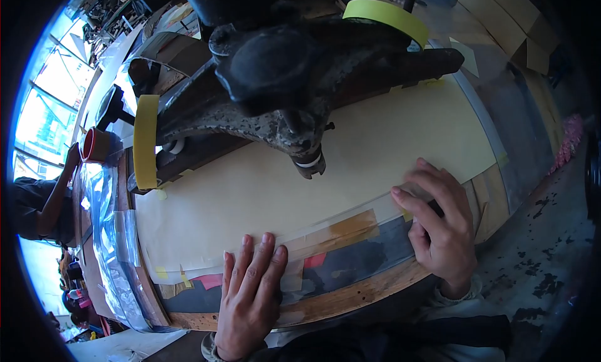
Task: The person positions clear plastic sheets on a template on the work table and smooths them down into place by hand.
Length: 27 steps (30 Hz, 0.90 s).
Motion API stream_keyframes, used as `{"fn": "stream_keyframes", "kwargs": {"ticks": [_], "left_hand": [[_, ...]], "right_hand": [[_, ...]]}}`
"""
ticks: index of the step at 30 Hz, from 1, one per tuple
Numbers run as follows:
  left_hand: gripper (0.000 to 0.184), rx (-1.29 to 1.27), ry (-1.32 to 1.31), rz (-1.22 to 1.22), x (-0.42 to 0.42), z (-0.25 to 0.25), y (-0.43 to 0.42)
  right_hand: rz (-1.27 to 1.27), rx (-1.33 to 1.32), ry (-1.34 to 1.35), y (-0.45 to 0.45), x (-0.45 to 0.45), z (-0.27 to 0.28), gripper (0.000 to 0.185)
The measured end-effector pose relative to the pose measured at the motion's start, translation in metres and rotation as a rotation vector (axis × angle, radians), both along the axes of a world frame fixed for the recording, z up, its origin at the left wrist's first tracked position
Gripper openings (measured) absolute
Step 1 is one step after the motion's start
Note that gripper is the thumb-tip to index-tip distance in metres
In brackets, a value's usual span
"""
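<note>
A large cream-coloured sheet (pixel 250 193) lies under a dark cast-metal machine frame (pixel 282 80), with a clear film strip along its near edge. My left hand (pixel 250 293) rests flat on the near left edge of the sheet, fingers stretched out, holding nothing. Over the near right edge is my right hand (pixel 441 227), its fingers bent and apart, slightly blurred. I see nothing held in it; whether its fingertips touch the sheet I cannot tell. A short metal spindle (pixel 308 166) points down from the machine over the sheet.
Yellow tape rolls hang on the machine's left (pixel 146 141) and right (pixel 388 17) arms. A red-rimmed roll (pixel 95 144) stands at left, near another person's arm (pixel 59 186). Clear plastic (pixel 109 237) covers the left side. A wooden edge (pixel 375 290) runs in front; a cardboard box (pixel 507 20) sits back right.
</note>
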<state>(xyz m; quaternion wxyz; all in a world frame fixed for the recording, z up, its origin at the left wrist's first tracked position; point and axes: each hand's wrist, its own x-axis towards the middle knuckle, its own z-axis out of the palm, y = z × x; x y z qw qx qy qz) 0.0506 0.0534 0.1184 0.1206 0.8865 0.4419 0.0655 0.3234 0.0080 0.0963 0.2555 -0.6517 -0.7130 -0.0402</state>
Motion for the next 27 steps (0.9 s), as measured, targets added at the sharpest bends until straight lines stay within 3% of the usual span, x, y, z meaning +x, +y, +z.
{"fn": "stream_keyframes", "kwargs": {"ticks": [7, 10, 13, 14, 17, 21, 22, 27], "left_hand": [[0.055, 0.117, -0.033, -0.053, -0.006, -0.010, -0.001], [0.061, 0.285, 0.050, -0.052, -0.005, -0.008, 0.001], [0.060, 0.316, 0.076, -0.024, 0.006, 0.017, -0.005], [0.070, 0.321, 0.040, -0.039, 0.010, 0.022, -0.007], [0.076, 0.314, -0.145, -0.138, 0.022, 0.028, -0.014], [0.033, 0.357, -0.371, -0.263, 0.030, 0.046, -0.023], [0.014, 0.457, -0.471, -0.266, 0.034, 0.047, -0.023], [0.011, 0.367, -0.506, -0.280, 0.024, 0.063, -0.024]], "right_hand": [[-0.050, 0.034, 0.101, 0.002, -0.006, 0.003, 0.041], [0.008, 0.216, 0.088, -0.002, -0.004, 0.002, 0.031], [0.086, 0.328, 0.312, -0.009, -0.002, -0.005, 0.021], [0.088, 0.410, 0.329, -0.010, -0.005, -0.002, 0.016], [0.153, 0.487, 0.382, -0.026, -0.021, 0.013, 0.015], [0.215, 0.527, 0.446, -0.041, -0.038, 0.035, 0.014], [0.213, 0.525, 0.466, -0.045, -0.040, 0.040, 0.013], [0.245, 0.500, 0.594, -0.052, -0.047, 0.060, 0.010]]}}
